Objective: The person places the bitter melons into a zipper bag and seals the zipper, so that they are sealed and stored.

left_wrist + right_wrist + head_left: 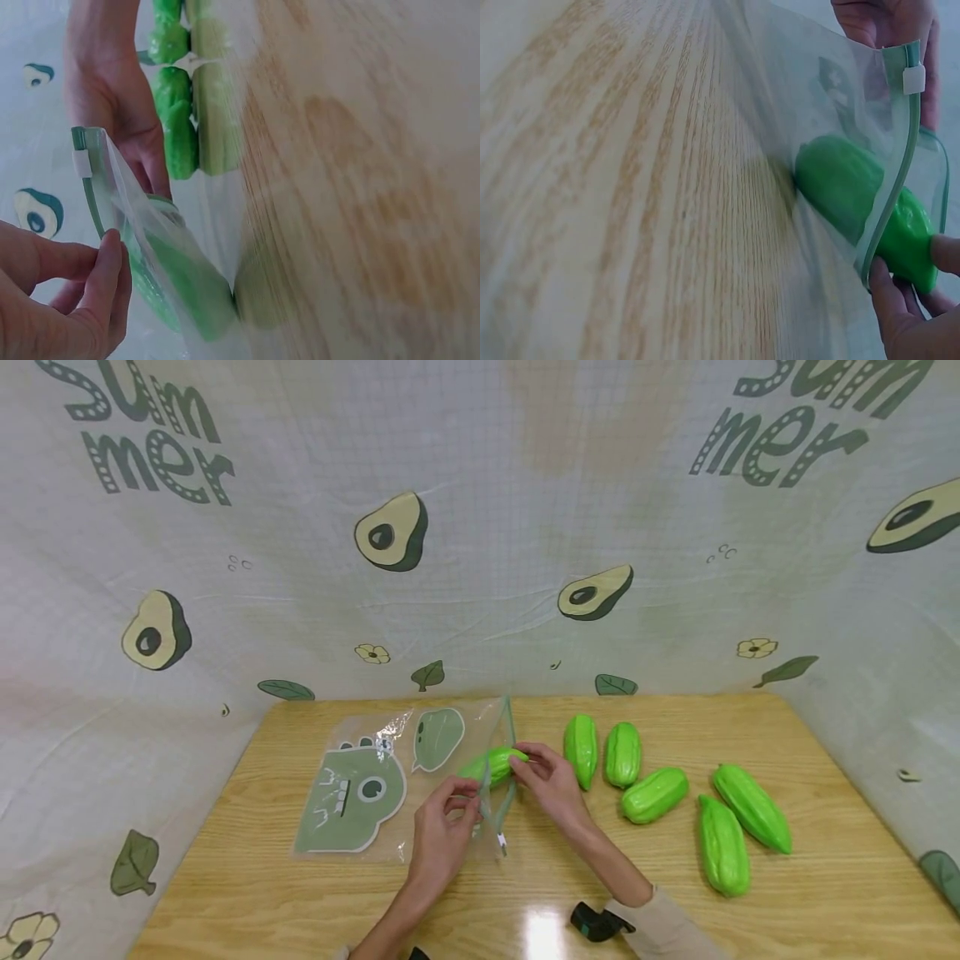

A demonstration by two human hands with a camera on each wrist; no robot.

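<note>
A clear zip bag with a green edge and a white slider lies on the table, its mouth held apart on the right. My left hand pinches the near side of that mouth between thumb and fingers. My right hand grips one end of a bright green, ribbed, bitter-melon-like vegetable. Most of the vegetable is inside the bag, seen through the film in the right wrist view, and the gripped end sticks out past the green edge.
Several similar green vegetables lie right of the bag: two upright ones at the back, a slanted one nearer, and a pair farther right. A printed cloth hangs behind the wooden table. Green cartoon prints mark the bag.
</note>
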